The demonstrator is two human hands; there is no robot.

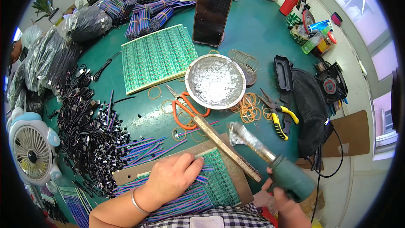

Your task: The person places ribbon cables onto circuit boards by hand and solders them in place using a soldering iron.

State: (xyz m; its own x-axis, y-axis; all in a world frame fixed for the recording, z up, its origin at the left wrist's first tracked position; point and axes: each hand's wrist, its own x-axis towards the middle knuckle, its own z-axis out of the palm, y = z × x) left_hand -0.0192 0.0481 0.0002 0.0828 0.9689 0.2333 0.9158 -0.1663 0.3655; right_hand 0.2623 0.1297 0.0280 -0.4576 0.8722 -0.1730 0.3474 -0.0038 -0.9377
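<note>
My left hand, a silver bangle at its wrist, rests over a green circuit board panel at the near edge. Its fingers are bent and closed on thin blue, purple and pink wires lying across the panel; the fingertips are partly hidden. To the right, my right hand grips a soldering iron by its thick green handle. The iron's silvery, foil-like barrel points up and left, above the table. Brown board lies under the panel. A worn wooden stick slants between the two hands.
A round dish with a shiny silvery surface sits mid-table, near orange-handled scissors, rubber bands and yellow-black pliers. Behind stand a phone and stacked circuit panels. Black cables and a fan occupy the left.
</note>
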